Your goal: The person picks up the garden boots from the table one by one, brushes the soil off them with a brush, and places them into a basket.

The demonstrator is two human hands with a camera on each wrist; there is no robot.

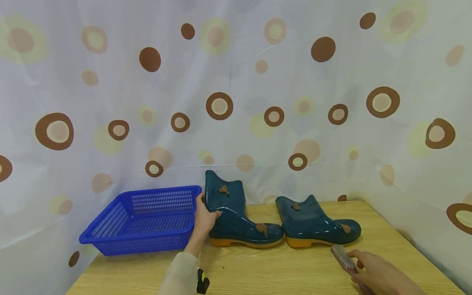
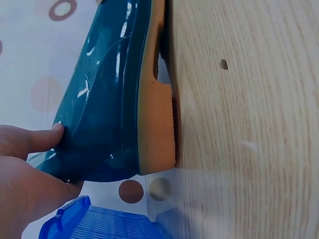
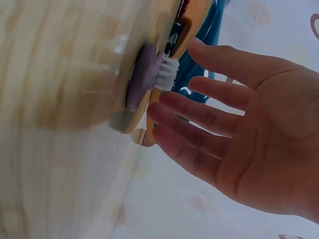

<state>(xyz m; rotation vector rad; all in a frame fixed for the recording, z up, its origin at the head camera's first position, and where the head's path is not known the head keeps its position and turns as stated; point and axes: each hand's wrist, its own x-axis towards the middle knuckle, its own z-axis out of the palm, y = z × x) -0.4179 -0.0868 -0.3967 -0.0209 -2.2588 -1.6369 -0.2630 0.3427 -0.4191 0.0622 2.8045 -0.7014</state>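
2 boots on wooden table, dotted curtain behind; hands: left grips boot, right open.

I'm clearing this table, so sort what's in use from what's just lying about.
In use:
left boot, gripped at the shaft by the left hand
scrubbing brush, lying on the table beside the open right hand

Lying about:
right boot, untouched
blue basket, nothing visible in it
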